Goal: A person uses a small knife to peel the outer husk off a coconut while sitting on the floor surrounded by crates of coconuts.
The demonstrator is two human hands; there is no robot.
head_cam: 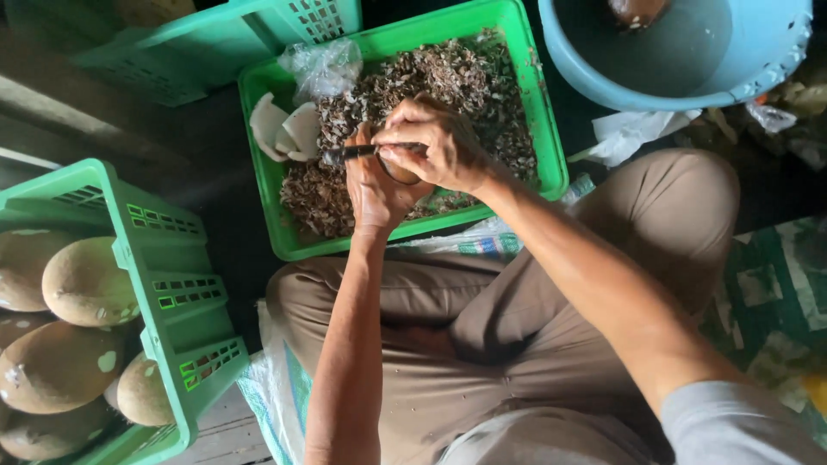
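Seated over a green crate (pixel 551 164) heaped with brown shavings (pixel 465 86), you are midway through paring a small brown piece of coconut (pixel 398 170). Your left hand (pixel 372 185) cups the piece from below, fingers wrapped around it, directly above the crate's near half. Your right hand (pixel 439 142) is clenched on a dark-handled peeler (pixel 353 153), whose blade end points left across the top of the piece; your thumb seems to brace against it, though the contact is partly hidden.

Several white, already pared pieces (pixel 280 129) lie in the crate's far left corner beside a crumpled clear plastic bag (pixel 323 65). At your left, a second green crate (pixel 185 344) holds large tan husked coconuts (pixel 86 280). A blue tub (pixel 758 73) stands beyond your right knee.

The work appears to be at the skin-removal stage, with brown skin showing on the held piece. The next stroke probably calls for a short, shallow pull of the blade while your left hand turns the piece to present fresh skin, keeping your left thumb out of the blade's path.
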